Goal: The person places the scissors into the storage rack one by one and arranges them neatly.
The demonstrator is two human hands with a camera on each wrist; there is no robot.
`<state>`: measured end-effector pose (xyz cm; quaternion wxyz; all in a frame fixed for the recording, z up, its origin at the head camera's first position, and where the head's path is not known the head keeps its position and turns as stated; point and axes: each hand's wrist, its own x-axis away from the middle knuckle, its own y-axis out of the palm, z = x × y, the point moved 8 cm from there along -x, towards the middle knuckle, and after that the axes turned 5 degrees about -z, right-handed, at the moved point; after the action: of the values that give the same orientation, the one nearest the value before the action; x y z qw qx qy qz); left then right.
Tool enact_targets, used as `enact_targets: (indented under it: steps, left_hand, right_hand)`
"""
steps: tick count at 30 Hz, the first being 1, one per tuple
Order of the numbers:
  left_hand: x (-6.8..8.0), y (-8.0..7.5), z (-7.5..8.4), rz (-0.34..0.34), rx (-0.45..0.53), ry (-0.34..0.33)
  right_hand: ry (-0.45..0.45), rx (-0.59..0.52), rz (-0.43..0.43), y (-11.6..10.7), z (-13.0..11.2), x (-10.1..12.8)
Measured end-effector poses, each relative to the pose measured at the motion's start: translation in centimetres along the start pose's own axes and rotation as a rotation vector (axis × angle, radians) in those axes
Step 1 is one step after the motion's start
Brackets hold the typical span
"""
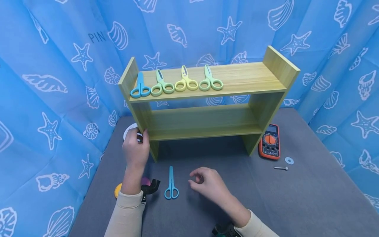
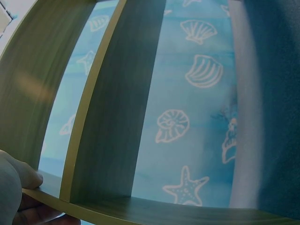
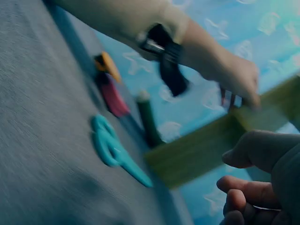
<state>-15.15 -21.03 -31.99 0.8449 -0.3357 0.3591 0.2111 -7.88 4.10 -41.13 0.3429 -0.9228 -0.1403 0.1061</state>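
Wooden shelf point(image 1: 207, 121): middle of the frame, big, stiff, looks heavy; best held by its side boards.
Left hand point(image 1: 136, 149): fingers curled round the shelf's left side board, holding it.
Right hand point(image 1: 207, 184): lower middle, loosely curled, holding nothing.
Blue scissors point(image 1: 171, 184): on the gray table between the hands; small, light, hard; pick up by the handle loops.

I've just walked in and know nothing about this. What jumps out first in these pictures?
A light wooden two-tier shelf stands on the grey table before a blue seashell-print curtain, with a row of four pastel plastic scissors on its top board. The left hand grips the shelf's left side panel. A fifth, blue pair of scissors lies on the table beside the empty right hand.
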Motion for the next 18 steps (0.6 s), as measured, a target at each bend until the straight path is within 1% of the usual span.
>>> enact_targets:
  steps: [5, 10, 16, 18]
  left_hand:
    - [0.0, 0.0, 0.0, 0.010, 0.000, 0.005]
    - [-0.2, 0.0, 0.1, 0.005, -0.002, 0.009]
    - [-0.1, -0.1, 0.1, 0.006, -0.006, 0.008]
    - [0.0, -0.1, 0.1, 0.004, -0.005, 0.005]
  right_hand:
    - [0.001, 0.040, -0.086, 3.3, -0.2, -1.1]
    - [0.037, 0.091, -0.150, 5.8, -0.1, -1.9]
    - [0.079, 0.210, -0.202, 8.0, 0.0, -2.1]
    - [0.084, 0.230, -0.210, 8.4, 0.1, -2.1]
